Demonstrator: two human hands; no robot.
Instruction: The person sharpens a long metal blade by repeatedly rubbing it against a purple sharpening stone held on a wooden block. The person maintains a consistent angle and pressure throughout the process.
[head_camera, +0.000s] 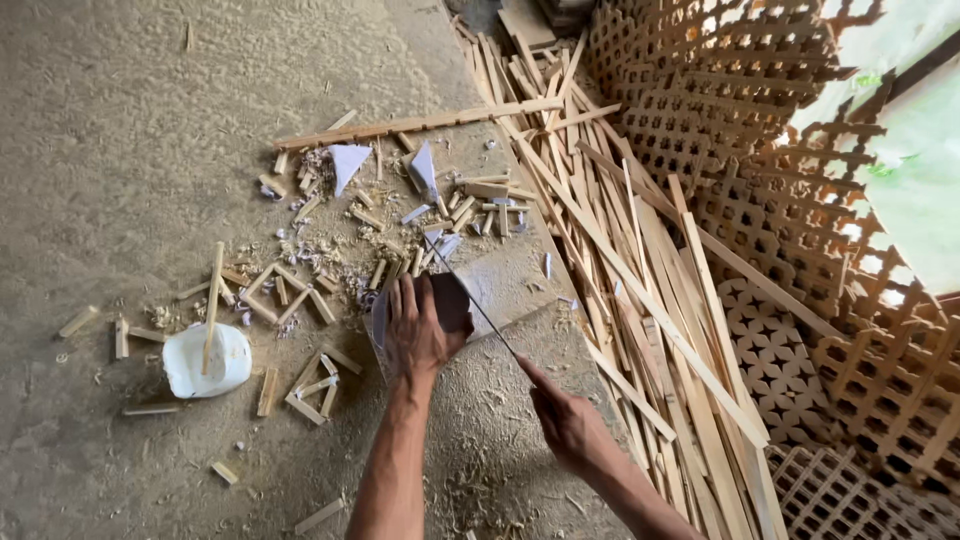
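Left hand (418, 335) lies flat, fingers spread, pressing a dark flat piece (452, 303) down on the wooden block (505, 275) directly ahead of the person. Right hand (566, 422) is fisted around the handle of a thin blade (470, 300), whose long axis runs diagonally from that fist up and left, crossing the dark piece just beside the left fingertips. Left hand is the nearer; loose strips (640, 300) piled to the right.
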